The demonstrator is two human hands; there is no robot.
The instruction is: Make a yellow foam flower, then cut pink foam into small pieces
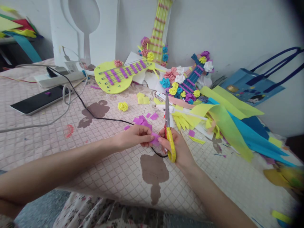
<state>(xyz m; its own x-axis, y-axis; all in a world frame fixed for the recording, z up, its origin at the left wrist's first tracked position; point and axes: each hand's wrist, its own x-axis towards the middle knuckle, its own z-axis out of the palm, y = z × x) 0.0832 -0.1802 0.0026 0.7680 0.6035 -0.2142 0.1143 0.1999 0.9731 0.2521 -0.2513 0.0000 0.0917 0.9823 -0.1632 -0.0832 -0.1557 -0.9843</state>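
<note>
Between my two hands is a small purple paper piece (155, 138), pinched at its left edge by my left hand (140, 135). The fingertips of my right hand (174, 144) close on its right side. Yellow-handled scissors (171, 145) also rest in my right hand, their blades pointing away from me. Just beyond my left hand lies a loose heap of purple paper squares (142, 121). A yellow paper flower (123, 106) sits farther off, near some yellow paper squares (143, 98). A black cable (106, 119) passes beneath my hands.
Yellow and blue paper guitars (114, 77) decorated with flowers stand at the back. Yellow and blue crepe paper sheets (237, 126) cover the right side, before a blue bag (251, 85). At left lie a tablet-like dark device (40, 100) and a power strip (59, 78).
</note>
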